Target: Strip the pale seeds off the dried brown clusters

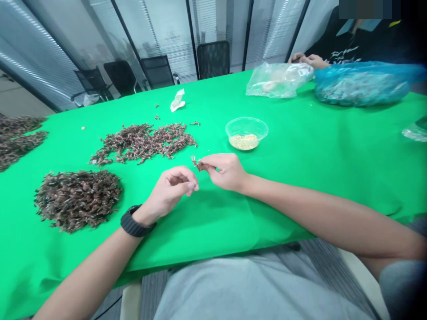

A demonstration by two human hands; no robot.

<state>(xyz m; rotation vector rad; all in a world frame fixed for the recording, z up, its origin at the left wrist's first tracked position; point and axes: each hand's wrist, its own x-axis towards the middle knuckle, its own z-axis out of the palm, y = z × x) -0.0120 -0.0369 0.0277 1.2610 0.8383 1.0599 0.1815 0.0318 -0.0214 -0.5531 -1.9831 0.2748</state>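
A small brown pod [196, 162] is pinched in the fingertips of the right hand [225, 171], above the green surface [316, 155]. The left hand [173, 186] is curled just near-left of it; whether it holds anything cannot be told. A seed bowl [247, 129] stands just beyond.

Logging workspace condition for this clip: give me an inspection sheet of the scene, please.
Surface: green cloth over the table.
Job's things: pod in right hand; three brown piles at left; bowl of seeds.
Clutter: paper, clear bag, blue bag.
Grips: right hand pinches pod; left hand curled beside it, contents unclear.
Cables: nothing seen.
Surroundings: another person's hands far right; chairs; glass wall.
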